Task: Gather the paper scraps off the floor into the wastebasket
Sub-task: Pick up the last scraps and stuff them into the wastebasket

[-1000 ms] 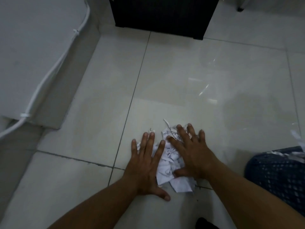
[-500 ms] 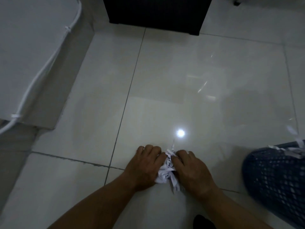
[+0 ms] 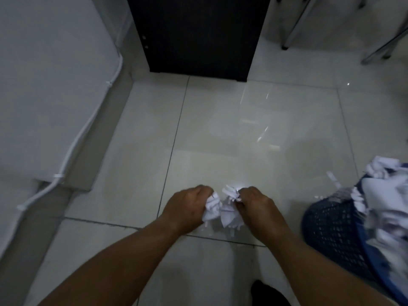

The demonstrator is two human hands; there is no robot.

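A bunch of white paper scraps (image 3: pixel 223 208) is squeezed between my two fists just above the pale tiled floor. My left hand (image 3: pixel 187 206) grips the left side of the bunch and my right hand (image 3: pixel 256 206) grips the right side, fingers curled in on both. To the right stands a dark blue mesh wastebasket (image 3: pixel 335 226), with white paper (image 3: pixel 384 195) heaped inside it and strips hanging over its rim. The basket lies close to my right forearm.
A black cabinet (image 3: pixel 198 34) stands on the floor straight ahead. A raised white ledge (image 3: pixel 50 85) with a white cable (image 3: pixel 81 131) along its edge runs down the left side. Metal chair legs (image 3: pixel 287 40) show at the top right.
My flat hands have pulled the spread scraps together, closed into fists on them and lifted the bunch a little. The view has tilted up, showing more of the wastebasket and the cabinet.
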